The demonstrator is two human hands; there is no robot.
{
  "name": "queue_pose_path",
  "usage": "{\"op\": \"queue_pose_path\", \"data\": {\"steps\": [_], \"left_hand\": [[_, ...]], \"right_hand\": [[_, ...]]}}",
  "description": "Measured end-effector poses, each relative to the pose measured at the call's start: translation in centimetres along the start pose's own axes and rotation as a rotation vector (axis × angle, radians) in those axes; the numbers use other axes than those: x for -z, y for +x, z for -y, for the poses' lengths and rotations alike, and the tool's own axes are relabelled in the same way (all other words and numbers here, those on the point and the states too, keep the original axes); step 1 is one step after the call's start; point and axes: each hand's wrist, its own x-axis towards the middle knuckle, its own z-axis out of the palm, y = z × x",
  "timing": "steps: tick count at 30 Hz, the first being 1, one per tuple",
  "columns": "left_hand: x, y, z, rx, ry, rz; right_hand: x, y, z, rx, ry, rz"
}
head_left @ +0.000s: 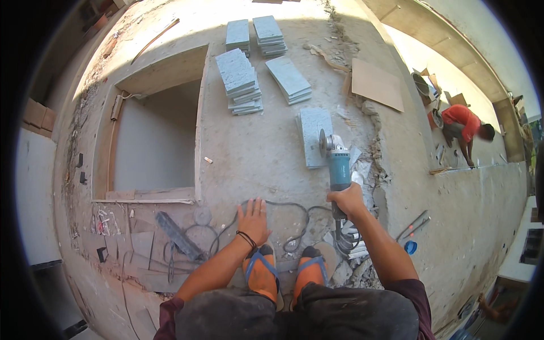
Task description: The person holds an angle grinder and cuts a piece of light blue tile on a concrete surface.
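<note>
My right hand (348, 201) is wrapped around the rear body of a teal angle grinder (340, 170), whose disc points away from me. The disc stands on edge over or beside the right side of a pale blue-grey stone tile (311, 136); contact cannot be made out. My left hand (254, 222) is spread out, palm down, just ahead of my sandalled feet, with nothing in it. Its fingertips lie near the black power cord (283, 204), which loops across the concrete and reaches the grinder's tail. Whether that hand presses the floor is unclear.
Several stacks of tiles (239, 79) stand ahead. A rectangular floor opening (156, 136) lies at left. Broken rubble (371, 122) runs along the right, by a cardboard sheet (377, 85). A dark block-like bar (178, 235) lies left. A person in red (462, 124) bends at far right.
</note>
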Motion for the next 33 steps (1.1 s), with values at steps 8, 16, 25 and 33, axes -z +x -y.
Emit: {"op": "queue_pose_path", "data": {"steps": [8,16,25,33], "left_hand": [[0.0,0.0,-0.1,0.001,-0.015,-0.003],[0.3,0.0,-0.1,0.021,-0.016,0.030],[-0.7,0.1,0.1,0.020,-0.010,-0.006],[-0.8,0.3,-0.2,0.013,-0.009,-0.036]], "right_hand": [[0.4,-1.0,0.2,0.008,0.007,0.002],[0.1,0.3,1.8,0.026,0.047,0.022],[-0.1,2.6,4.7,0.018,0.000,0.012],[0.0,5.2,6.1,0.019,-0.004,0.002]]}}
